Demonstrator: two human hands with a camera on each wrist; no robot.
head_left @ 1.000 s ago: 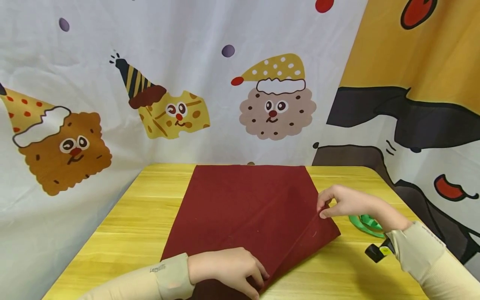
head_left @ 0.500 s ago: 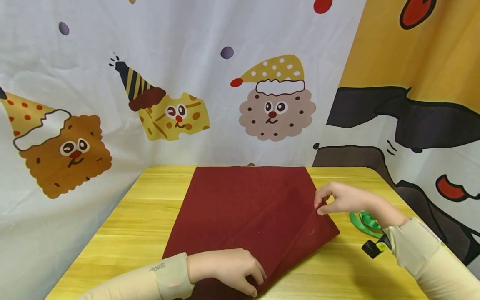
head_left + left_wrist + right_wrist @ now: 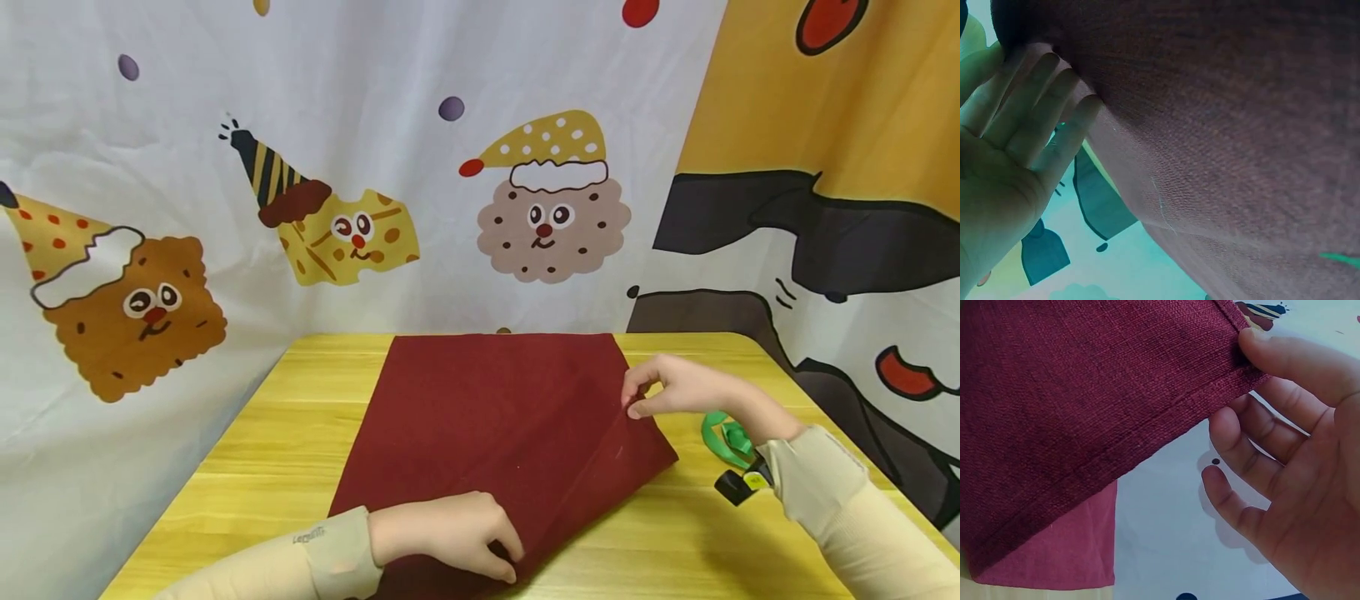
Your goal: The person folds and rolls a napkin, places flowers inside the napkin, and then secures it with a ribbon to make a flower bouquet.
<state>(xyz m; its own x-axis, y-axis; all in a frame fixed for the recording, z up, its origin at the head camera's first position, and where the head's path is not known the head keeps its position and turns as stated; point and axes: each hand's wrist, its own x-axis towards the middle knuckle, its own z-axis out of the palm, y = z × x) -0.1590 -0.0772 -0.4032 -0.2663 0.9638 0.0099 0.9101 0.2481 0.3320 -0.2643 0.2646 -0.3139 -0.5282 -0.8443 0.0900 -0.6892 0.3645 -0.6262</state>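
Observation:
A dark red woven cloth point(image 3: 480, 417) covers the middle of the wooden table, its near right side lifted at a slant. My right hand point(image 3: 667, 383) pinches a raised corner between thumb and fingertips; the right wrist view shows the thumb point(image 3: 1272, 347) on top of the hemmed cloth point(image 3: 1097, 387), with the other fingers loosely bent below. At the near edge, my left hand point(image 3: 457, 533) pinches another part of the cloth. From the left wrist, the cloth's underside point(image 3: 1229, 156) fills most of the view, and the left hand's pinching fingertips are partly hidden in shadow.
Green ribbon-like loops point(image 3: 727, 437) lie on the table point(image 3: 277, 425) beside the right forearm. A small black device point(image 3: 738, 483) is at the right wrist. A white curtain point(image 3: 360, 75) printed with cartoon figures hangs behind the table.
My right hand has moved slightly up and left with the cloth corner, and the raised edge has shifted along with it. The left hand keeps its grip, barely moving.

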